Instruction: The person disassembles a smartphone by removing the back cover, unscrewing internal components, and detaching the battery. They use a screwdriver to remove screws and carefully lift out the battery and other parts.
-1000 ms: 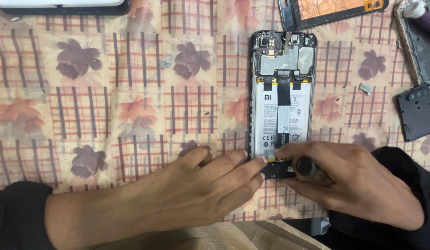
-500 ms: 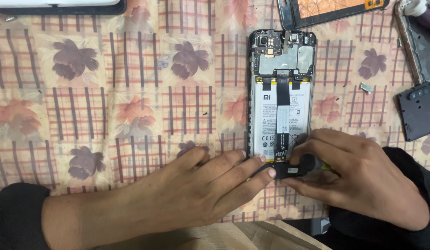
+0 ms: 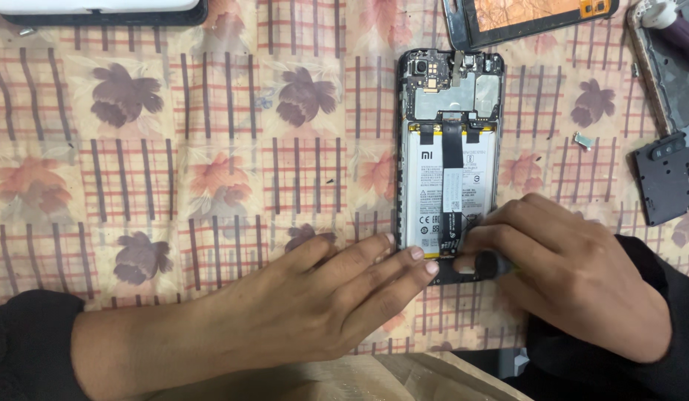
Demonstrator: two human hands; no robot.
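Floral cloth [image 3: 174,171] bears opened phone [image 3: 450,160]; right hand [image 3: 574,278] grip clamps half-hidden tool [image 3: 493,261], left hand [image 3: 315,304] flat.

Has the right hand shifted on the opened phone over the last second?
Yes. The right hand has slid slightly up along the opened phone, fingertips now farther onto the white battery.
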